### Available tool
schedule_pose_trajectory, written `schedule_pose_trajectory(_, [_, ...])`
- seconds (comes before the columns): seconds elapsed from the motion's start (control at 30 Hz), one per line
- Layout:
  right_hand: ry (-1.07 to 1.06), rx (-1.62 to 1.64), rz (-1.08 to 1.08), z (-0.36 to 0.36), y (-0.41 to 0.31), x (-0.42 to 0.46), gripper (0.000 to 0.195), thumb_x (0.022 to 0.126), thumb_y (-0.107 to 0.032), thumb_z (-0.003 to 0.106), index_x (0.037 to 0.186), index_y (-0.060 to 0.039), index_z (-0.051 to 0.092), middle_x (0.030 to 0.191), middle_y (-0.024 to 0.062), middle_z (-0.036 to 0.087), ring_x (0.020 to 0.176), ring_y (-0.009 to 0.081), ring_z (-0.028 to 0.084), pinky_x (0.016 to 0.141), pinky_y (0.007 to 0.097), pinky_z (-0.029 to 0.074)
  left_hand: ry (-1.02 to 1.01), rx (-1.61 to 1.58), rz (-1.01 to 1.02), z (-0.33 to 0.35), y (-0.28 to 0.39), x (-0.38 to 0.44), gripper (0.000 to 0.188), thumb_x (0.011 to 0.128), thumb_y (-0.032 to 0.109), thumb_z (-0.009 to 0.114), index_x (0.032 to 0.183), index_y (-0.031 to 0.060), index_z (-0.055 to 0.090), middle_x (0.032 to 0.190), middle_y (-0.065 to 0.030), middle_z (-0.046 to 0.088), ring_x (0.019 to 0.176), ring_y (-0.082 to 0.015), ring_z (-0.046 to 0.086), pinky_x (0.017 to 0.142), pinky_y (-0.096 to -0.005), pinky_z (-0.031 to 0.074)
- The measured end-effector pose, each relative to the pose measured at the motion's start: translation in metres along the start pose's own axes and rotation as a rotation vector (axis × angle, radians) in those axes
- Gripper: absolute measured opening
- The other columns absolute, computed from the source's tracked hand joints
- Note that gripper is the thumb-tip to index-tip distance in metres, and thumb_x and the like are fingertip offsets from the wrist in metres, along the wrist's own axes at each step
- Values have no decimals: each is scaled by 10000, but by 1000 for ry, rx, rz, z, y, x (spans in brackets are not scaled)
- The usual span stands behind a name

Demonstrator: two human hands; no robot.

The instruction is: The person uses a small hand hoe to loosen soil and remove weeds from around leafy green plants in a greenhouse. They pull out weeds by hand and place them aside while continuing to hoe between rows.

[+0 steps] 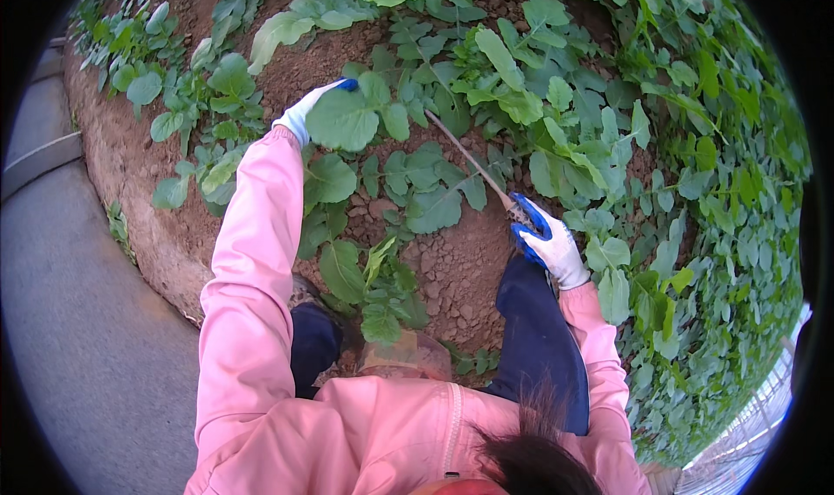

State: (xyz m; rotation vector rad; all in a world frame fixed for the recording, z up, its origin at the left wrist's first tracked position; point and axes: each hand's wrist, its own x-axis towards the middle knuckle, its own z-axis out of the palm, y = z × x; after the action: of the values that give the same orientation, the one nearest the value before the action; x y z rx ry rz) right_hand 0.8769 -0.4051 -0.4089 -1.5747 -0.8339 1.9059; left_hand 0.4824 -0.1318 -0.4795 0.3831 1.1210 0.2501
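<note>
My right hand (550,238), in a white glove with a blue coated palm, is closed around the near end of a slender hand tool (470,159). The tool's thin shaft slants up and left over the soil, and its far end is lost among the leaves. My left hand (311,107), gloved the same way, reaches out to the upper left at a leafy green plant (345,122). A broad leaf covers most of its fingers, so whether they grip anything is hidden. Lobed leaves of another low plant (433,205) spread between my two hands.
Brown crumbly soil (456,280) lies between my legs, with a small plant (374,286) near my left foot. Dense leafy growth (736,234) fills the right side. A grey paved path (98,286) borders the bed at left. A reddish container-like object (407,358) sits below my torso.
</note>
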Motion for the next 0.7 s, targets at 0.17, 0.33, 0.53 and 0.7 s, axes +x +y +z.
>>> schedule_pose_trajectory(0.17, [6,-179,1,-2,10,-1,604,878,-92,633,1446,-65,427,1335,102,577,1124,128,590,955,261,466,-206,-43,-96,-6,1,-1,333,993,330,506,1148,52,603,989,-106,700,728,-230,678,654,-334,566])
schedule_pose_trajectory(0.33, [-19,-151,-56,-1,23,13,616,874,-57,622,1456,-93,425,1279,52,599,1034,93,594,842,225,488,-58,44,-63,-17,-4,10,334,978,309,544,1230,91,555,996,-110,691,705,-252,679,618,-332,563])
schedule_pose_trajectory(0.53, [-14,72,89,11,16,14,639,872,-23,607,1472,-129,415,1194,21,624,856,43,566,687,182,460,-187,239,116,-27,-16,4,409,980,244,558,1370,130,511,1156,-34,634,852,-126,625,740,-287,528])
schedule_pose_trajectory(0.7, [-64,75,123,12,13,17,644,872,-16,603,1475,-139,413,1175,17,632,804,35,555,642,181,447,-56,-80,-101,-33,-27,-4,244,997,313,544,1062,97,637,874,-34,676,697,-166,637,591,-322,510])
